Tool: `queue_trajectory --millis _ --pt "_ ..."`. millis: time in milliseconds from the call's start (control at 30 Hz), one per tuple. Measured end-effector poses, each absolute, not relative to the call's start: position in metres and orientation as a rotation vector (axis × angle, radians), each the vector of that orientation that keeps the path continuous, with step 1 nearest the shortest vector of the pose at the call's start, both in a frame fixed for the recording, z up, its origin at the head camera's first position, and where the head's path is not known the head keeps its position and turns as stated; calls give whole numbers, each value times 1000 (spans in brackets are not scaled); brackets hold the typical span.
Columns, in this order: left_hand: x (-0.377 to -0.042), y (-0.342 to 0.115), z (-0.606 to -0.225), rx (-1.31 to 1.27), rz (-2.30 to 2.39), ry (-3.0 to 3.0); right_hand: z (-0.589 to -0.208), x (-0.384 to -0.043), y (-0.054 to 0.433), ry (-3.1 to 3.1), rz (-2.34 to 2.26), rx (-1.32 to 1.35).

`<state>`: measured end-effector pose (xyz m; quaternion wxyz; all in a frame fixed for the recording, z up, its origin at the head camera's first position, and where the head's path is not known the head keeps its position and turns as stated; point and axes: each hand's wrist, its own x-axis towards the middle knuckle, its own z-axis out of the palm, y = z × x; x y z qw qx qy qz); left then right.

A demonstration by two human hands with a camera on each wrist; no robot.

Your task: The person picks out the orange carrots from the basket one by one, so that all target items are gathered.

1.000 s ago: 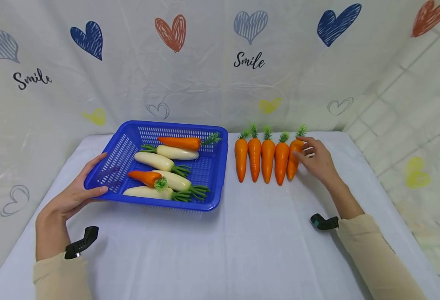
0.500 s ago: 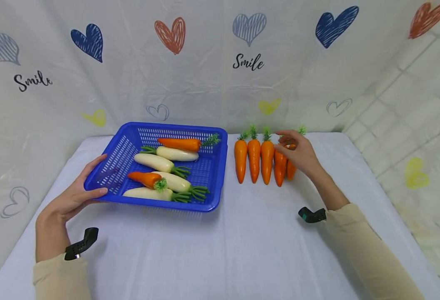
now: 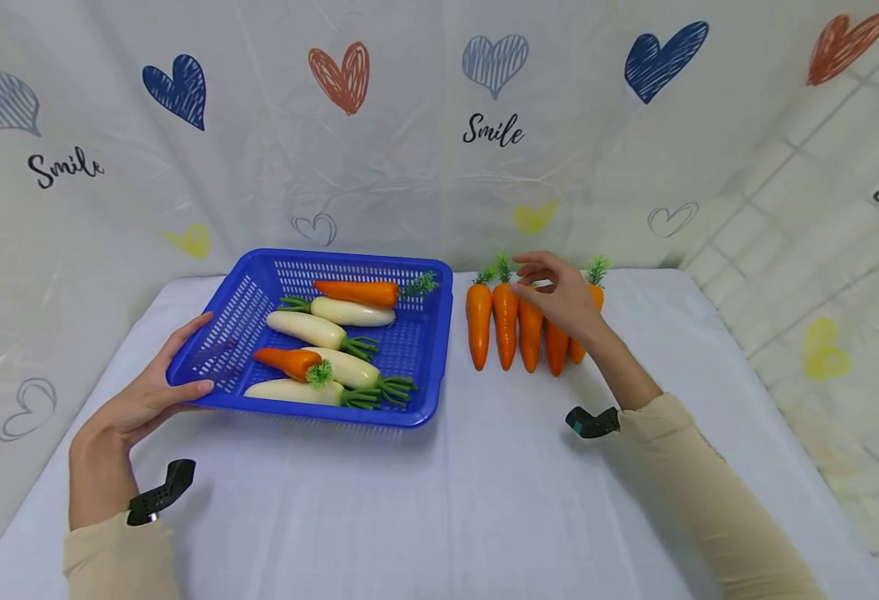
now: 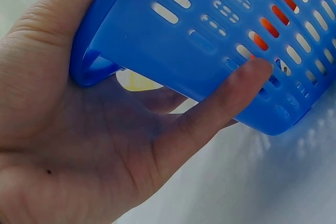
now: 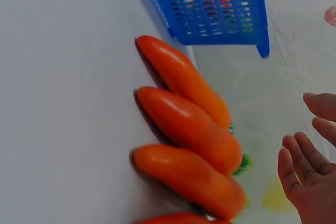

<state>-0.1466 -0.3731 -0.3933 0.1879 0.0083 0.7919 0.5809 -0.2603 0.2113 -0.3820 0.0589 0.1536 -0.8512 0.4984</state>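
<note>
In the head view a blue plastic basket (image 3: 426, 342) holds several white radishes (image 3: 352, 312) and two carrots, one (image 3: 357, 292) along the back and a shorter-looking one (image 3: 285, 361) at the front. My left hand (image 3: 142, 387) grips the basket's left end, thumb at the front corner; the left wrist view shows fingers against the slotted wall (image 4: 142, 51). Right of the basket, several carrots (image 3: 478, 329) lie side by side, green tops toward the back. Above them hovers my right hand (image 3: 562, 300), fingers loosely bent, holding nothing and covering parts of the carrots at right.
A white cloth (image 3: 446, 508) covers the table. Behind it hangs a pale curtain (image 3: 402, 183) printed with hearts and the word Smile. Each wrist carries a black camera, one at left (image 3: 162, 496) and one at right (image 3: 592, 422).
My right hand has moved left along the row, from the rightmost carrot to above the middle ones. The left hand keeps its grip, and the basket and carrots stay in place.
</note>
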Motion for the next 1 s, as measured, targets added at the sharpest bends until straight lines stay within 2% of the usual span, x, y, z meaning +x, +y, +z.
queue_trajectory --millis 667,1000 --pt "-146 -374 -394 10 1631 2230 -375 -261 156 -2544 1667 623" --pt "-146 -374 -394 10 1630 2232 -373 -260 125 -2561 1592 701"
